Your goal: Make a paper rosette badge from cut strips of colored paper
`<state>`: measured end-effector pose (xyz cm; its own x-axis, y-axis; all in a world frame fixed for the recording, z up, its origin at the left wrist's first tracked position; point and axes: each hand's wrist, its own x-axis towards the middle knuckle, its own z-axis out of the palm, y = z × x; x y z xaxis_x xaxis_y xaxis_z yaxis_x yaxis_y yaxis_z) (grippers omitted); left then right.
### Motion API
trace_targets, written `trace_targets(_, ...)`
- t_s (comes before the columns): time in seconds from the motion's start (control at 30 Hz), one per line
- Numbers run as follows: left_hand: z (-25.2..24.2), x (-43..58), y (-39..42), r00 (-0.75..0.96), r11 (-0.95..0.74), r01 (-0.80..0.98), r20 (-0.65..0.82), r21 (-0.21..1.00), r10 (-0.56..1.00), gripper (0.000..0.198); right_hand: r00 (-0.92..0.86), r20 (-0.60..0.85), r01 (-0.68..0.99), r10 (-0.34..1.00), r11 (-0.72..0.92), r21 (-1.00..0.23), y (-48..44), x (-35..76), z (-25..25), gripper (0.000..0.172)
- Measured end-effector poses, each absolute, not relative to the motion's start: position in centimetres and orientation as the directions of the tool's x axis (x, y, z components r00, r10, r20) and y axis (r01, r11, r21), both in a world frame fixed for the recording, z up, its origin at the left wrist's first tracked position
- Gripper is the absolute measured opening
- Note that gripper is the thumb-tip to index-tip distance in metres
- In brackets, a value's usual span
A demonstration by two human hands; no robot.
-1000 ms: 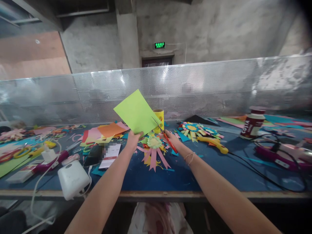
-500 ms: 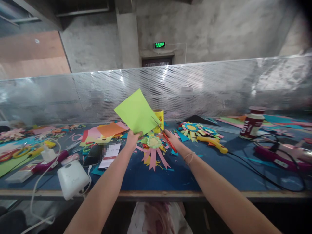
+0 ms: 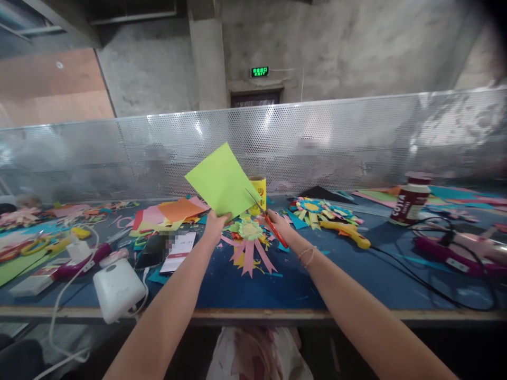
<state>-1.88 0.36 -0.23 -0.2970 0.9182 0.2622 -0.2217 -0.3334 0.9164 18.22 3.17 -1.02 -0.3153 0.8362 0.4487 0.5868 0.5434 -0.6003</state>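
Above a blue tabletop (image 3: 257,296), a light-green paper sheet (image 3: 222,180) is slanting upward from the fingers of the left hand (image 3: 216,228), which are pinching its lower corner. A pink-ribboned paper rosette (image 3: 251,229) is lying below and between both hands' fingers. Red-handled scissors (image 3: 276,231) are sitting in the right hand (image 3: 282,226), its fingers curling around the handles, blades overlapping the sheet's right corner ahead of them. A yellow roll (image 3: 260,186) is standing just beyond.

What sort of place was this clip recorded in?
Probably a paper-craft workshop: scissors and a green sheet are being held up, paper rosettes lie on the table, and an exit sign suggests a shared building rather than a home.
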Motion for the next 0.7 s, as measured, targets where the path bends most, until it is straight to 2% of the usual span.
trace_targets(0.47, -0.5, -2.1, 0.6, -0.287, -0.350, -0.228, 0.281, 0.908, 0.916, 0.044, -0.303, 0.485, 0.666, 0.820, 0.546, -0.508, 2.6, 18.0, -0.5, 0.035)
trace_targets(0.7, -0.2, -1.9, 0.3, -0.299, -0.345, -0.237, 0.270, 0.908, 0.915, 0.050, -0.277, 0.493, 0.686, 0.825, 0.529, -0.500, 2.0, 18.1, -0.1, 0.032)
